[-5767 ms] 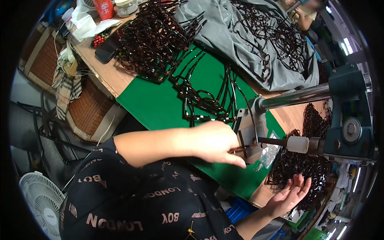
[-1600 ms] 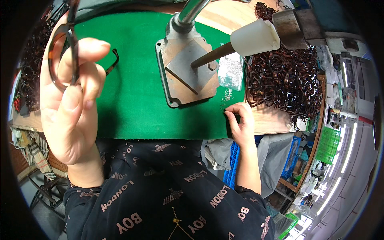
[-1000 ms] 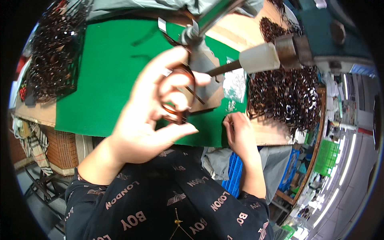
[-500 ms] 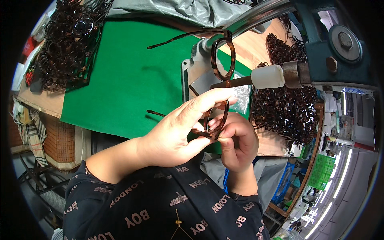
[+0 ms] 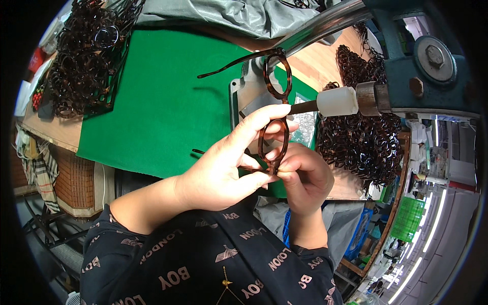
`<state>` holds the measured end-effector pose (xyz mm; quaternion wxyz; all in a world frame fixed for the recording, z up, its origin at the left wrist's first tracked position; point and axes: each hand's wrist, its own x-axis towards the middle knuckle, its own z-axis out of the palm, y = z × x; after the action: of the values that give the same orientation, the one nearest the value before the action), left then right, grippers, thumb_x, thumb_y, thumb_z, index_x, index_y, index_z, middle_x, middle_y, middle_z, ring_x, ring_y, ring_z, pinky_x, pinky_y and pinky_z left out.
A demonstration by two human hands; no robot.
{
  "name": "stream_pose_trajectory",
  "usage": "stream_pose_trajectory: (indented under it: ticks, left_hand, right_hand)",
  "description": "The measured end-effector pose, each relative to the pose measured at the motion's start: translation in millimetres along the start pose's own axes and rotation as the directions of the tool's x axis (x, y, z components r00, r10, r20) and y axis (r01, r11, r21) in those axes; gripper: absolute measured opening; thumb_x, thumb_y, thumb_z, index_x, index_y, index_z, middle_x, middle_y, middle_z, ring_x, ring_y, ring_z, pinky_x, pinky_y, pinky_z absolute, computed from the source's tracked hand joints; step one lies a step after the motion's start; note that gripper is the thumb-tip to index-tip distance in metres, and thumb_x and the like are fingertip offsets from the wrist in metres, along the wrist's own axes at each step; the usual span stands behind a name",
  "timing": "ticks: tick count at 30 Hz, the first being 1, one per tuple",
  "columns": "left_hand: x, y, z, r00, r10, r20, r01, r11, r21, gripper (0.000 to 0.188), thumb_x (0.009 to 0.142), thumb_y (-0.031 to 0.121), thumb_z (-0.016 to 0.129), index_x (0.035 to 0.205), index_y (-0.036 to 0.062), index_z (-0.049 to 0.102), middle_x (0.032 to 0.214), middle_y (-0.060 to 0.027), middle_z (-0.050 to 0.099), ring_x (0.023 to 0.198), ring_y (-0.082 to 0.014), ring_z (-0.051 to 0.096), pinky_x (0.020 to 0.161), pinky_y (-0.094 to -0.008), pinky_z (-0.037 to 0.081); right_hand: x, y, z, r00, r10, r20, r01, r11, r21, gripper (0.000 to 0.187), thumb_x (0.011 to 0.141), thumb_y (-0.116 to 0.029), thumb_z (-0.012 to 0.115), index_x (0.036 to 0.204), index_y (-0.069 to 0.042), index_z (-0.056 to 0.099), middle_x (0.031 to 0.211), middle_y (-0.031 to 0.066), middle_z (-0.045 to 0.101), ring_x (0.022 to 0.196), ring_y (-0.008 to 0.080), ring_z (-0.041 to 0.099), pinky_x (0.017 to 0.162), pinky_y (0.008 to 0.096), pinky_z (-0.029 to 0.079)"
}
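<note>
A tortoiseshell eyeglass frame (image 5: 287, 76) stands on end under the press, both temples pointing left. My left hand (image 5: 216, 170) is closed on it, index finger at the bridge and thumb at the near corner of the lower rim. The fingers of my right hand (image 5: 306, 175) pinch that same near corner, by the hinge. Anything small between those fingertips is hidden. Beside the bridge, the flat dark tip of the press's rod (image 5: 303, 107) ends at my left index fingertip; a white sleeve (image 5: 337, 101) surrounds the rod further right.
The blue-green press body (image 5: 427, 96) rises at right, its metal base (image 5: 235, 104) on a green mat (image 5: 168, 91). Piles of dark tortoiseshell frames lie at left (image 5: 81, 66) and right (image 5: 361, 147). A clear bag (image 5: 304, 124) sits behind my hands. Grey cloth (image 5: 218, 18) covers the far edge.
The eyeglass frame has tilted, its upper rim shifting left and slightly down. My left index fingertip has moved a little left and up, and my right hand slightly right.
</note>
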<state>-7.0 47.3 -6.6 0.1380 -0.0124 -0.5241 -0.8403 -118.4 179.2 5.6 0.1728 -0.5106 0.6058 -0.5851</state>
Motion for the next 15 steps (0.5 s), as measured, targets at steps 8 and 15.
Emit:
stream_pose_trajectory:
  ticks: [8,15]
  left_hand:
    - [-1,0,1,1.000,0.029,-0.003,-0.029,1.000,-0.007,0.081,0.074,-0.014,0.054,0.140,0.0103,0.014,0.138,-0.0166,0.032,0.126,-0.0233,0.037,0.082,-0.0284,0.050]
    - [9,8,14,0.977,0.212,0.014,-0.212,0.976,-0.041,0.087,0.074,-0.015,0.056,0.141,0.0132,0.008,0.141,-0.0183,0.026,0.112,-0.0202,0.051,0.080,-0.0264,0.051]
  right_hand:
    - [9,-13,-9,0.978,0.185,0.099,-0.195,0.976,0.100,0.011,0.076,0.003,0.064,0.085,0.001,0.058,0.080,0.0086,0.062,0.077,0.0189,0.060,0.074,0.0291,0.047]
    - [26,-30,-23,0.900,0.366,0.236,-0.435,0.773,0.462,0.013,0.080,0.004,0.062,0.090,0.002,0.054,0.093,0.0103,0.060,0.083,0.0138,0.059,0.070,0.0248,0.049]
